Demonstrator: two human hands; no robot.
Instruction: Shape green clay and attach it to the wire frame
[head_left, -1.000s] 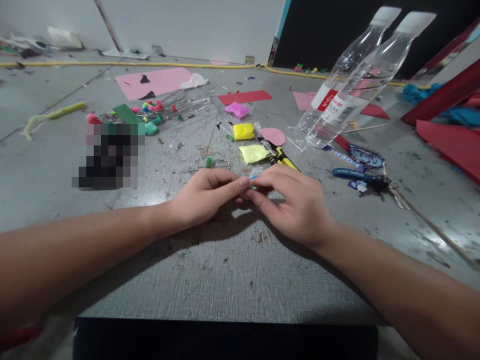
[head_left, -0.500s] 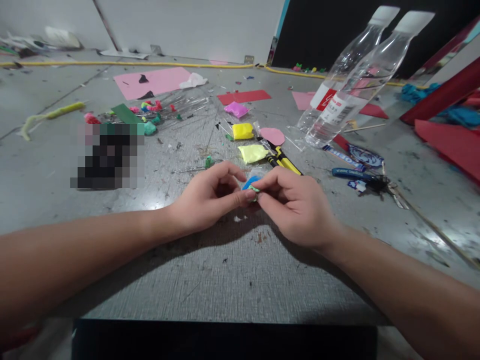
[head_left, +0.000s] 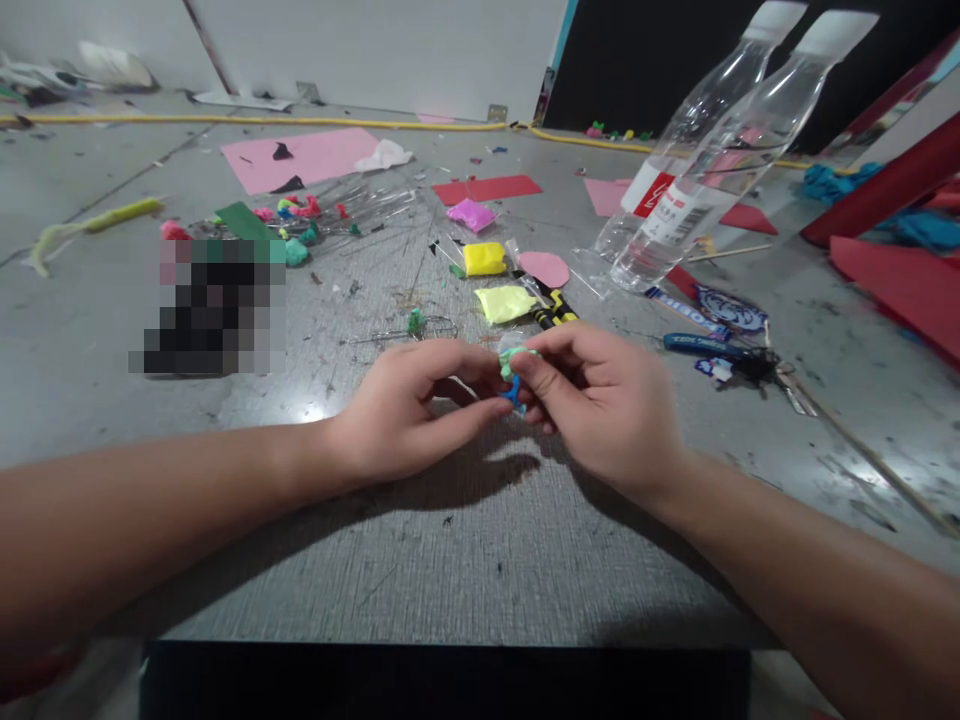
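Grey and streaky, the counter (head_left: 450, 560) stretches out beyond both hands to a pale wall panel (head_left: 375, 60), with a black panel (head_left: 630, 70) farther off to the right. Along the foot of the pale one runs a yellow cord (head_left: 300, 123).

Close above the near part of the counter, the left grip (head_left: 409, 405) and the right grip (head_left: 607, 400) come together. Between their fingertips sits a small pale green lump (head_left: 510, 362), with a blue piece (head_left: 514, 388) just below it. The right grip is narrow, thumb and forefinger pinching the green lump; the left is narrow too, its thumb and fingertip at the blue piece.

Just beyond the left grip lies a green bit (head_left: 415, 321) among thin wires. Past the meeting fingers are a pale yellow packet (head_left: 504, 304), a bright yellow packet (head_left: 485, 259) and, farther, a magenta packet (head_left: 471, 214). A black-and-yellow tool (head_left: 555, 305) is partly hidden behind the right grip, with a pink paper round (head_left: 545, 268) past it. Two clear bottles (head_left: 675, 218) stand beyond the right grip; a dark blue strap (head_left: 697, 345) lies to its right. Well left of the left grip is a blurred dark block (head_left: 217, 310).
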